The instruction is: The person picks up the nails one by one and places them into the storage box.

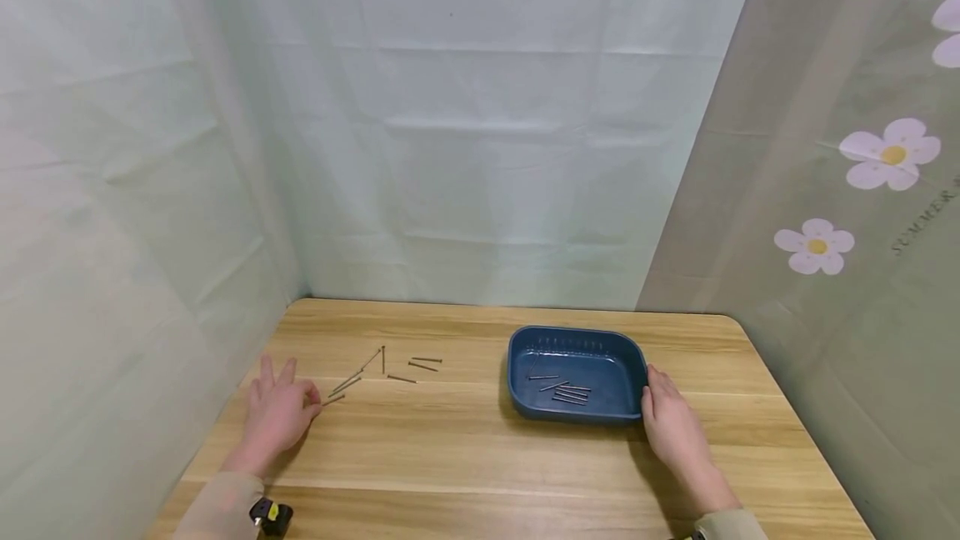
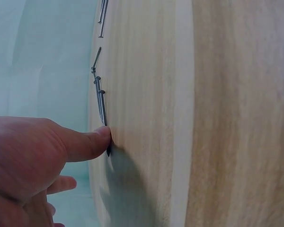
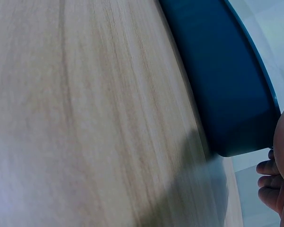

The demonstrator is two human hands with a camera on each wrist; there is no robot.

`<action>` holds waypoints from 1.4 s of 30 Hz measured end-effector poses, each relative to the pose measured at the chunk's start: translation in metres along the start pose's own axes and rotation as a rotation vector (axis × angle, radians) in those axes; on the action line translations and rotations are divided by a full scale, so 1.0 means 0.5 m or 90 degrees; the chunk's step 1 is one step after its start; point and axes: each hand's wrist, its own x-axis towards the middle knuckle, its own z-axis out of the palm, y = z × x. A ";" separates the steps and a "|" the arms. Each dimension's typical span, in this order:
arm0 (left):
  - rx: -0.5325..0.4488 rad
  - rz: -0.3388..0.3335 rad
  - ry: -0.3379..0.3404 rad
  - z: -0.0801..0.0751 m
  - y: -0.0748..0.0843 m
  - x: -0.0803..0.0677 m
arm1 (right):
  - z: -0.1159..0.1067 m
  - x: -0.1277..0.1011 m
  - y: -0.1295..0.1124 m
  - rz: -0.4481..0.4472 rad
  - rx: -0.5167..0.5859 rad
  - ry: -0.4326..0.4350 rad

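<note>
Several loose nails (image 1: 390,367) lie on the wooden table (image 1: 465,457) at the left. My left hand (image 1: 288,394) rests flat beside them with fingers spread. Its thumb (image 2: 97,138) touches the end of the nearest nail (image 2: 102,106), which lies on the wood. A blue plastic tray (image 1: 577,332) stands right of centre with several nails (image 1: 566,392) inside. At the tray's front right corner (image 3: 236,137) rests my right hand (image 1: 654,390), its straight fingers against the tray's side wall and holding nothing.
Pale cloth walls (image 1: 480,148) close in the table at the back and left; a flowered curtain (image 1: 847,215) hangs on the right. A small black and yellow device (image 1: 270,517) sits at my left wrist. Bare wood lies between the hands.
</note>
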 end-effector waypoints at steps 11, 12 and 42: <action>0.027 0.010 -0.008 0.002 0.001 0.004 | -0.004 -0.001 -0.005 0.013 0.005 -0.024; 0.028 0.011 -0.010 0.002 0.002 0.004 | -0.004 -0.001 -0.005 0.012 0.005 -0.023; 0.022 0.021 -0.014 0.006 0.005 -0.002 | -0.001 0.000 0.001 0.012 0.001 -0.013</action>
